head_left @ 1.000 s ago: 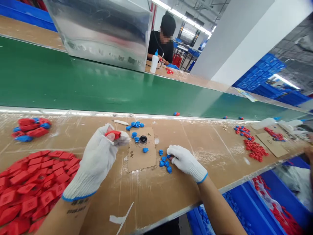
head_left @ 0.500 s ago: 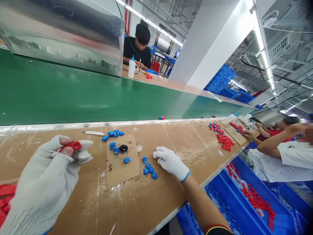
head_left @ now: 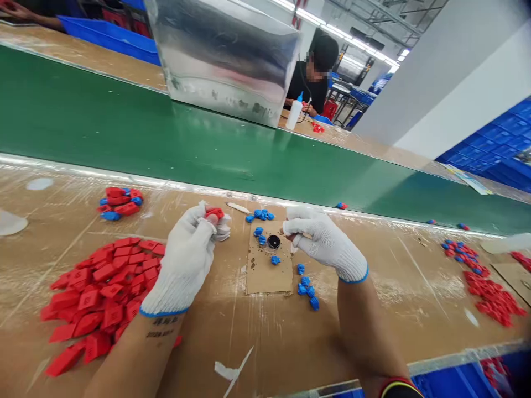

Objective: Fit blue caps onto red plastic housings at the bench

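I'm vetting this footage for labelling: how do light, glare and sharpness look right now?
Head view, top: ceiling lights burn bright white; head view, upper middle: the metal box carries blurry reflections; head view, right: the green belt shows a pale sheen beside a darker patch; head view, centre: the red part in the left hand lacks fine detail.

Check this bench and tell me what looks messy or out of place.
Dark spots mark the cardboard near the small black dish, possibly drips. A ragged white scrap lies on the bench nearer the wearer, looking like litter.
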Demonstrator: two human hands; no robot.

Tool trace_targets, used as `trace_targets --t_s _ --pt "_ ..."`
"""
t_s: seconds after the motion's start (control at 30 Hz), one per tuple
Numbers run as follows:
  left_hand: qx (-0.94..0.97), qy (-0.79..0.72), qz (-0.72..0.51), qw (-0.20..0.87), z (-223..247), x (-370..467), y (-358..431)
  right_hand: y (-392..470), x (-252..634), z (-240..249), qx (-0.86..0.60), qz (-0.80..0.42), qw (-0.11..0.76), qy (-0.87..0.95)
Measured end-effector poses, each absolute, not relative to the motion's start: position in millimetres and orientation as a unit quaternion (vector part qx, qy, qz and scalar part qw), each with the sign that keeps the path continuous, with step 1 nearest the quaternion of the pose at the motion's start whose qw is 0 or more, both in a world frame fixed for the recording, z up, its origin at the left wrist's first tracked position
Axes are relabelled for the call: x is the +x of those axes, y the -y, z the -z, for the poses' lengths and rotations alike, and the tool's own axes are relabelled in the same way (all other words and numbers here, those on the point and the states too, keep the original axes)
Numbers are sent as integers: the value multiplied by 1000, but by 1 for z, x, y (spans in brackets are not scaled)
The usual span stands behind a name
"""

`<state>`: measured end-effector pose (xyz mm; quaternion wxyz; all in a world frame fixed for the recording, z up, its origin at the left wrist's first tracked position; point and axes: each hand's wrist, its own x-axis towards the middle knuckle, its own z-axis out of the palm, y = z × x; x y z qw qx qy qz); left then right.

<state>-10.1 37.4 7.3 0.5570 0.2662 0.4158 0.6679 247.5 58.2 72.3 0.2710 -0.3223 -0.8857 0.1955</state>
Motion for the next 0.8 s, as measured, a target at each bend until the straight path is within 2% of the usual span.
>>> trace_targets --t_s 0.13,0.23,0.47,0.8 --pt "260 -409 -664 569 -11 -8 -34 -60 247 -53 -388 -200 184 881" --pt "258 -413 -661 571 -10 -4 -33 -63 246 -41 -428 -200 153 868" --pt "261 -416 -656 573 0 -3 -39 -68 237 -27 -429 -205 135 870" --pt "267 -417 -652 574 -5 -5 -36 -65 248 -42 -432 -146 133 880"
